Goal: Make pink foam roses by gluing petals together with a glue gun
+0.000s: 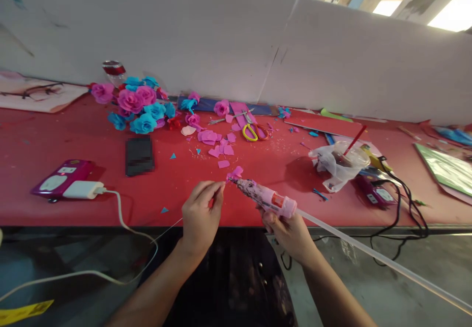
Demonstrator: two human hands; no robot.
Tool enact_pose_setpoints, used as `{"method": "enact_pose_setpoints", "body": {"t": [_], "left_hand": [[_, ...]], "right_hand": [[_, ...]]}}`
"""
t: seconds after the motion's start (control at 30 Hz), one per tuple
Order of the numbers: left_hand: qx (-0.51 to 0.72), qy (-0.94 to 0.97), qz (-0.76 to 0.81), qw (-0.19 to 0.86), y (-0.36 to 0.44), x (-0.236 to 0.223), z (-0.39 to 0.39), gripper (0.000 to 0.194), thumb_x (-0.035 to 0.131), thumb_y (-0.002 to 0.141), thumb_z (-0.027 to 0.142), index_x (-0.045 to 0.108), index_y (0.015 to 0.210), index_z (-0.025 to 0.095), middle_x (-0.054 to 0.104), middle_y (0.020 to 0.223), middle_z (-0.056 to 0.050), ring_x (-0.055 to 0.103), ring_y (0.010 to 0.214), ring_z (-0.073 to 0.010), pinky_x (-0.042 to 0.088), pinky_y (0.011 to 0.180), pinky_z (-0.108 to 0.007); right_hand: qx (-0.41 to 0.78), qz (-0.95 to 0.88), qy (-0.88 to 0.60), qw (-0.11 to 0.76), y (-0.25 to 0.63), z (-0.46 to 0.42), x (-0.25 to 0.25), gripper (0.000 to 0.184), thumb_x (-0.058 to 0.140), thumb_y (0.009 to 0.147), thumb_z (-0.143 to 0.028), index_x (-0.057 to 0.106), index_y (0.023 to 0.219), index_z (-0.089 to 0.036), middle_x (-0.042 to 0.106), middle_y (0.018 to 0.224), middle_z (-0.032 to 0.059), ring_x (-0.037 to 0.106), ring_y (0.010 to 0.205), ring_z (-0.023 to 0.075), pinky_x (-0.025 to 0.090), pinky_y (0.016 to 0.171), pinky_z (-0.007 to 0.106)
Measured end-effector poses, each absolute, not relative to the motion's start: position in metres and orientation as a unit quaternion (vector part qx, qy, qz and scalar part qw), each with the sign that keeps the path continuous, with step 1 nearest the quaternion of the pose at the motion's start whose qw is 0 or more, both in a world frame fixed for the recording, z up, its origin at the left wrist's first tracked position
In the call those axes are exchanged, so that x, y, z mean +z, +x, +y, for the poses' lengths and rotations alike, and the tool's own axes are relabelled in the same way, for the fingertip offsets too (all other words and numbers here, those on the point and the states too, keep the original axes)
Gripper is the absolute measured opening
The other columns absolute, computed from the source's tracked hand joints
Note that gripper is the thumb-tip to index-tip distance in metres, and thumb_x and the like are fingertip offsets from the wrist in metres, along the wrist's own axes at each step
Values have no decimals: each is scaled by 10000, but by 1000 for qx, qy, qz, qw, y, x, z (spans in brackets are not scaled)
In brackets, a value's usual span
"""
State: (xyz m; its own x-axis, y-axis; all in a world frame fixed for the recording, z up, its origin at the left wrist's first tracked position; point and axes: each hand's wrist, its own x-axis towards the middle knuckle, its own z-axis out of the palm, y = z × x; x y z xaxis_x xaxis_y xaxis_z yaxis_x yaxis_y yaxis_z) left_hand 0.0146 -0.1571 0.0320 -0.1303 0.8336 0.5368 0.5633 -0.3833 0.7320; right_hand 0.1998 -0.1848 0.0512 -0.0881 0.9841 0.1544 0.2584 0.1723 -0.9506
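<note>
My right hand is wrapped round a pink hot glue gun with dark smears near its nozzle. A long translucent glue stick runs out of its back end toward the lower right. My left hand is closed in a pinch at the stem of a small pink paper flower. What looks like the thin stem wire comes out below that hand. The gun's tip meets the flower or lies right beside it; I cannot tell which. Loose pink paper petals lie just beyond my hands.
Finished paper flowers stand in a bunch at the back left. Scissors, a phone and a purple power strip with a white charger lie on the red table. Rightward are a bagged drink cup and black cables.
</note>
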Motion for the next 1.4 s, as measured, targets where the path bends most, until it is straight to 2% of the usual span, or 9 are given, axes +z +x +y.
{"method": "enact_pose_setpoints", "body": {"t": [0.2, 0.47, 0.8, 0.97, 1.23, 1.4], "left_hand": [[514, 665, 531, 109, 14, 33, -157, 174, 579, 833, 208, 715, 941, 214, 681, 854, -50, 636, 789, -159, 497, 767, -270], [511, 676, 524, 87, 14, 32, -158, 174, 571, 837, 189, 710, 942, 205, 673, 849, -52, 635, 777, -149, 500, 772, -258], [514, 690, 509, 23, 12, 33, -157, 137, 593, 826, 144, 694, 919, 135, 667, 818, -47, 634, 745, -123, 511, 739, -231], [511, 693, 509, 14, 13, 31, -156, 135, 593, 822, 132, 685, 921, 132, 664, 827, -50, 632, 745, -126, 517, 741, -240], [462, 737, 477, -125, 8, 22, -155, 226, 611, 791, 76, 669, 1007, 113, 679, 874, -83, 643, 771, -161, 509, 731, -267], [445, 755, 455, -160, 6, 21, -156, 246, 615, 790, 73, 651, 1031, 101, 677, 872, -94, 637, 743, -169, 509, 709, -289]], "right_hand": [[440, -594, -499, 452, 198, -183, 49, 266, 612, 803, -451, 593, 777, -187, 420, 500, -51, 356, 441, 100, 293, 427, 246], [407, -607, -516, 447, 200, -184, 51, 243, 615, 802, -436, 617, 762, -196, 457, 506, -33, 430, 488, 133, 399, 519, 279], [358, -644, -538, 410, 202, -186, 51, 292, 548, 839, -451, 634, 783, -178, 435, 459, -41, 382, 424, 111, 395, 480, 265], [357, -636, -539, 422, 204, -185, 55, 295, 544, 844, -455, 650, 792, -184, 419, 449, -36, 425, 451, 134, 412, 499, 278], [342, -639, -549, 416, 205, -185, 58, 229, 568, 831, -393, 641, 782, -182, 432, 461, -43, 389, 429, 114, 411, 515, 282], [347, -640, -554, 404, 207, -184, 59, 225, 575, 822, -393, 643, 758, -189, 423, 461, -39, 410, 456, 127, 393, 498, 271]]}}
